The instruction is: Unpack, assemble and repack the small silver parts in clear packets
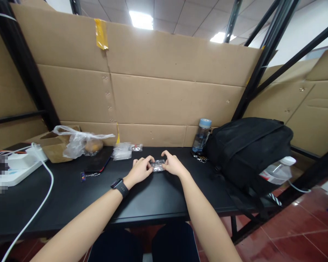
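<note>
A small clear plastic packet (158, 166) with shiny contents lies at the middle of the black table, between my two hands. My left hand (140, 170), with a dark watch on its wrist, has curled fingers at the packet's left edge. My right hand (174, 165) grips the right edge, its thumb low and its index finger bent above. What is inside the packet is too small to make out. Just behind my left hand lie a stack of clear plastic bags (122, 151) and another small packet (137, 147).
To the left are a dark flat case (98, 162) with a keychain, a knotted plastic bag (83, 142), a paper bag (54, 147), and a white power strip (22, 169) with cables. On the right stand a water bottle (201, 135) and a black backpack (246, 149). Cardboard (153, 98) walls the back.
</note>
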A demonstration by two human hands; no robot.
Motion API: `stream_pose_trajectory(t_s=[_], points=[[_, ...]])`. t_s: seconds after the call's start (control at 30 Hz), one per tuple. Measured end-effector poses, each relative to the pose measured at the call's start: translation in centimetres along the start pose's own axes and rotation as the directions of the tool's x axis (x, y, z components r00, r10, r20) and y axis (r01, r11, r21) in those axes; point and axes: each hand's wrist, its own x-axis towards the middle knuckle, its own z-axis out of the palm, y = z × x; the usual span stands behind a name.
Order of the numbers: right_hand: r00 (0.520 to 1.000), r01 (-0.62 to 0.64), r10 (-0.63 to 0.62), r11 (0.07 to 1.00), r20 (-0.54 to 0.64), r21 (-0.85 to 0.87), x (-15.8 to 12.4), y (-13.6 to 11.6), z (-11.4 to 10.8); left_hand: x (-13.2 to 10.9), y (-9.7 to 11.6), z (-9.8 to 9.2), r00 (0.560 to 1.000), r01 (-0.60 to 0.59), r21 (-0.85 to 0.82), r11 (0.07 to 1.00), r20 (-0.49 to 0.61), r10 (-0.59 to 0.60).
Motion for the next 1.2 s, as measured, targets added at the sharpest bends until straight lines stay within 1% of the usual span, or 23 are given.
stream_pose_trajectory(t_s=[0.13,0.2,0.33,0.4,0.5,0.63,0.7,0.83,0.93,1.0,1.1,1.17,1.2], points=[[0.999,-0.016,0.022,0.979,0.029,-0.205,0.0,-0.2,-0.1,-0.3,-0.1,0.4,0.996,-0.086,0.117,0.989,0.004,0.086],[0.999,0.007,0.005,0.965,0.045,-0.262,0.0,-0.1,-0.2,-0.4,-0.2,0.4,0.993,-0.116,0.148,0.982,-0.008,0.118],[0.994,0.086,-0.065,0.958,0.086,-0.272,0.0,0.5,0.1,-0.5,-0.1,0.3,0.989,-0.15,0.176,0.973,0.014,0.15],[0.994,0.096,-0.075,0.953,0.083,-0.287,0.1,0.7,0.3,-0.4,0.1,0.3,0.989,-0.149,0.185,0.971,0.023,0.147],[0.996,0.09,-0.078,0.947,0.052,-0.308,0.3,0.7,0.5,-0.3,0.3,0.4,0.988,-0.147,0.209,0.967,-0.02,0.154],[0.993,0.114,-0.113,0.96,0.016,-0.256,0.6,0.3,0.0,-0.1,0.3,0.4,0.979,-0.107,0.229,0.968,-0.143,0.142],[0.991,0.136,-0.134,0.97,0.025,-0.204,0.6,0.1,-0.4,0.0,0.1,0.4,0.978,-0.074,0.211,0.975,-0.174,0.112],[0.991,0.113,-0.107,0.991,0.085,-0.065,0.3,-0.1,-0.7,0.3,-0.5,0.5,0.993,-0.037,0.119,0.992,-0.108,0.05],[0.982,0.13,-0.132,0.991,0.138,0.018,0.0,-0.1,-0.6,0.3,-0.6,0.6,0.996,-0.03,0.069,0.997,-0.087,0.036],[0.979,0.14,-0.142,0.99,0.144,0.028,0.0,0.0,-0.5,0.2,-0.7,0.7,0.996,-0.032,0.05,0.998,-0.082,0.036],[0.982,0.124,-0.126,0.992,0.142,0.025,0.1,0.2,-0.4,0.3,-0.7,0.7,0.998,-0.036,0.029,0.999,-0.055,0.038],[0.983,0.114,-0.116,0.993,0.146,0.021,0.1,0.4,-0.4,0.4,-0.1,0.0,0.996,-0.047,-0.009,0.999,-0.075,0.046],[0.984,0.106,-0.107,0.994,0.14,0.014,0.2,0.5,-0.4,0.4,0.5,-0.7,0.992,-0.068,-0.051,0.996,-0.108,0.062]])
